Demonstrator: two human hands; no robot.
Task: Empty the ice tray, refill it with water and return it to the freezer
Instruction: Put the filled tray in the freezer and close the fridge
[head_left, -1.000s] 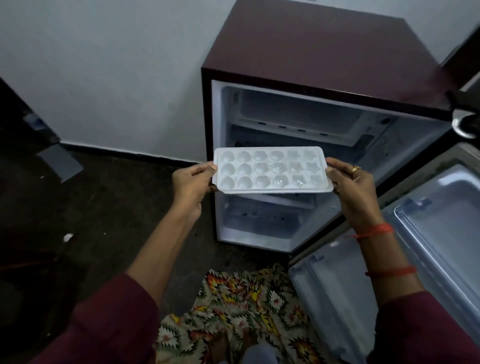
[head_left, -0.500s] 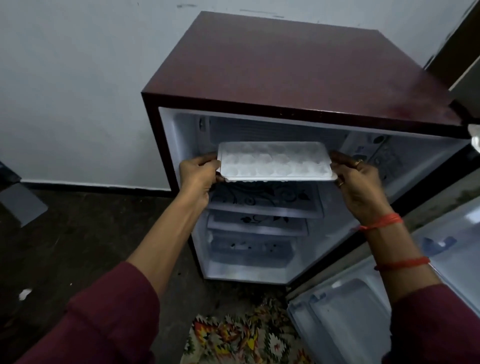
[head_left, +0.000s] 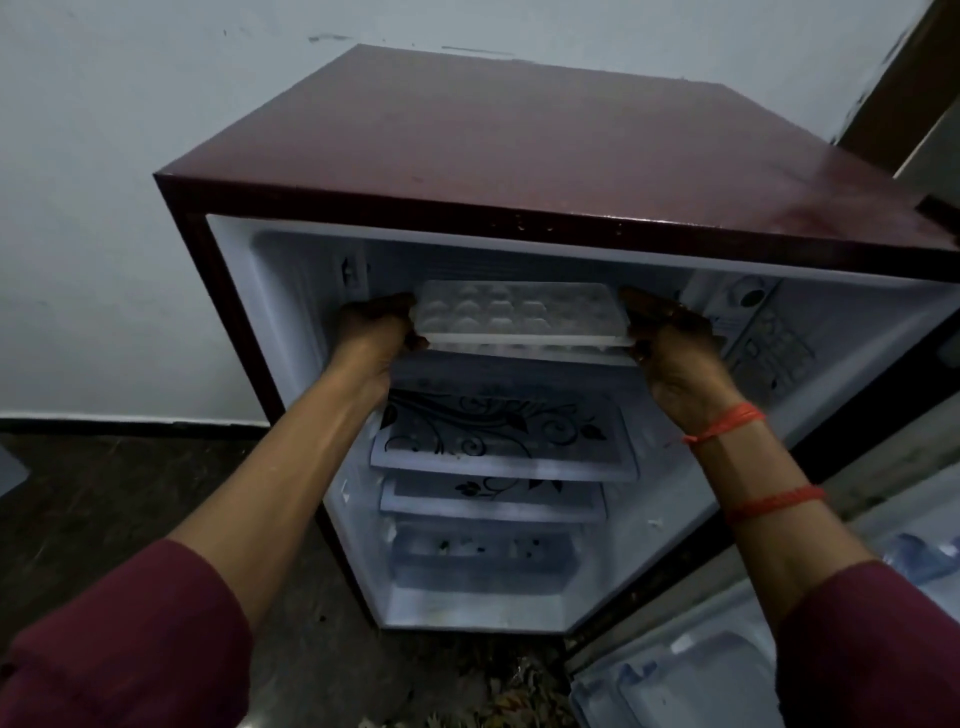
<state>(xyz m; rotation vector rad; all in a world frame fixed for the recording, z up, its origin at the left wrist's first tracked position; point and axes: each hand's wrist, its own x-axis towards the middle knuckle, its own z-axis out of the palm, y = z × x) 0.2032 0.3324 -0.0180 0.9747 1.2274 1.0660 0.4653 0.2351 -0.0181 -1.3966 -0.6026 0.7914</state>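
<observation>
The white ice tray (head_left: 524, 318) sits level at the centre of the frame, inside the top compartment of the open fridge (head_left: 519, 156), just under its upper lip. Whether its cups hold water cannot be told. The left hand (head_left: 375, 326) clasps the tray's left short end, grip pinching the edge with the fingers curled round it; the right hand (head_left: 670, 343) pinches the right short end in the same way. Two red threads (head_left: 727, 425) circle the right wrist and forearm. Below the tray lie two glass shelves (head_left: 498, 441) with black floral print, and a clear drawer (head_left: 483, 558) lower still. The open door (head_left: 727, 649) fills the lower right of the frame. Maroon sleeves (head_left: 130, 639) frame the bottom corners.
</observation>
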